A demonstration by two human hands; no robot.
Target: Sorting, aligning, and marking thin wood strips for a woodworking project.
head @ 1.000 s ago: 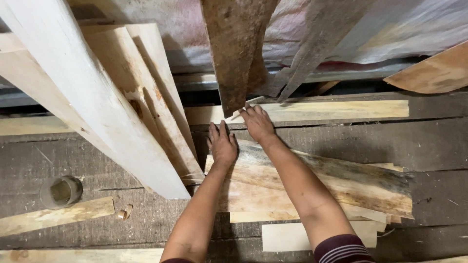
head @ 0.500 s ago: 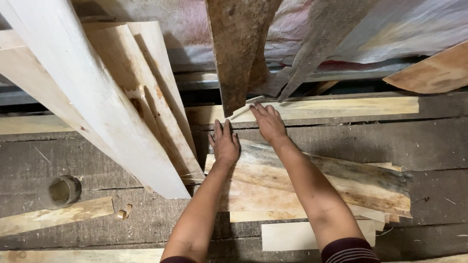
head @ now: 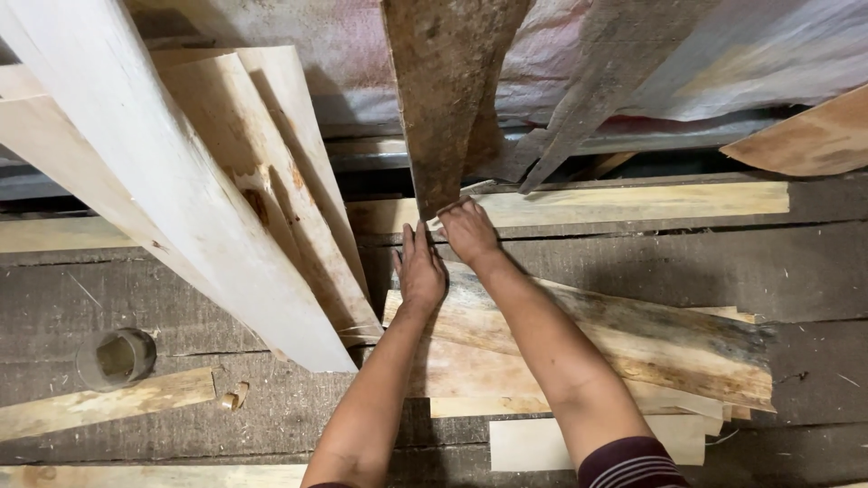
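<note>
Reaching forward, both hands are working at the foot of the dark plank (head: 443, 99), which is standing almost upright, long axis running up and away from the fingers. Right hand (head: 468, 231) is nearer: fingers curled at the plank's lower end, seemingly pinching a pale sliver (head: 448, 215) there. Left hand (head: 420, 269) is lying flat, fingers open and straight, just below the plank's end, palm on the split slabs (head: 624, 334) piled on the floor (head: 181, 316). Pale boards (head: 208, 199) are leaning at left. 1 round cup (head: 116, 358) is sitting well apart at left; contents cannot be made out.
</note>
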